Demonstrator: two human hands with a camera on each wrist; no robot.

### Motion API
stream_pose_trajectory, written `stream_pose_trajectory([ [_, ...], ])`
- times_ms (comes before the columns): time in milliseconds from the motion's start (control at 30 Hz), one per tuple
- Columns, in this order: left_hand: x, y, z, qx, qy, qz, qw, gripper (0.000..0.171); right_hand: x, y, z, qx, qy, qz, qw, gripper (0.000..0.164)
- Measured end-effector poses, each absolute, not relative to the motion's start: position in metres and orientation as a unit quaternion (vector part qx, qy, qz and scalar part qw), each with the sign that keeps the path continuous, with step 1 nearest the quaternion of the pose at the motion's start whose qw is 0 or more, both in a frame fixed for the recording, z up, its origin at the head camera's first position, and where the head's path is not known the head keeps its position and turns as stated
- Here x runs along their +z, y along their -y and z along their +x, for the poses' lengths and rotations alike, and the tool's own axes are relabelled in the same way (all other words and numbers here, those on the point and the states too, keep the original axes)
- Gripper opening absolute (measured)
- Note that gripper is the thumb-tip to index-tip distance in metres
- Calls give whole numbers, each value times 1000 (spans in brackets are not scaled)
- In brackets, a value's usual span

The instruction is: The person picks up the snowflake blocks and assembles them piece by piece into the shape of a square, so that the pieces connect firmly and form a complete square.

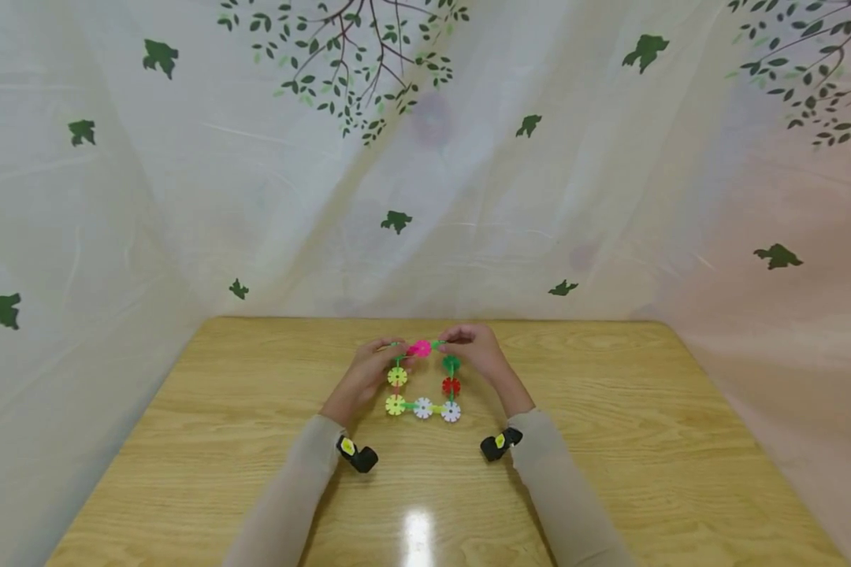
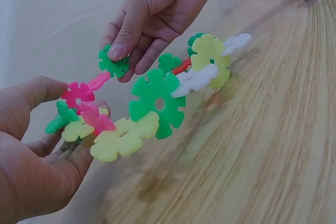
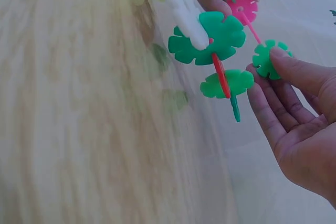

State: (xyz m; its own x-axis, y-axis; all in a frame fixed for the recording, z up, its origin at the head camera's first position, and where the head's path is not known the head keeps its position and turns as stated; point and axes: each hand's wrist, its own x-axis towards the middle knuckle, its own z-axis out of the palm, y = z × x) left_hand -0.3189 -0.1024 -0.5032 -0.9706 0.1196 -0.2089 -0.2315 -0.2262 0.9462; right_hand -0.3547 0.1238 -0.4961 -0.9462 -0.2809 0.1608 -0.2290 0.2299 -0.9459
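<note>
A chain of flower-shaped plastic interlocking discs is bent into a rough square above the table. Along its near side are white discs (image 1: 423, 408) and a yellow disc (image 1: 395, 405); a red disc (image 1: 451, 386) is on the right. My left hand (image 1: 372, 370) grips the far left corner, its fingers around the discs by a pink disc (image 2: 77, 95). Between thumb and fingers, my right hand (image 1: 478, 350) pinches a green disc (image 3: 264, 60) joined to the pink part. In the right wrist view, a gap separates it from the chain's green end disc (image 3: 235, 108).
The wooden table (image 1: 610, 441) extends around both arms. Behind it hangs a pale cloth (image 1: 312, 197) printed with leaves and branches. A black wrist camera (image 1: 358, 455) is strapped to the left wrist and another camera (image 1: 499, 445) to the right.
</note>
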Motion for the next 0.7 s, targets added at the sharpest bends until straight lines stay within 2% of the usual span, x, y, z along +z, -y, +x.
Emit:
stream_pose_trajectory([
  [167, -506, 98, -323, 780, -613, -47, 118, 30, -497, -125, -356, -600, -785, -151, 25, 13],
  [500, -507, 88, -326, 784, -603, -50, 142, 47, -493, -128, -356, -601, -787, -141, 16, 20],
  [700, -508, 79, -326, 790, -598, -50, 123, 40, -494, -129, -356, -602, -784, -150, -1, 16],
])
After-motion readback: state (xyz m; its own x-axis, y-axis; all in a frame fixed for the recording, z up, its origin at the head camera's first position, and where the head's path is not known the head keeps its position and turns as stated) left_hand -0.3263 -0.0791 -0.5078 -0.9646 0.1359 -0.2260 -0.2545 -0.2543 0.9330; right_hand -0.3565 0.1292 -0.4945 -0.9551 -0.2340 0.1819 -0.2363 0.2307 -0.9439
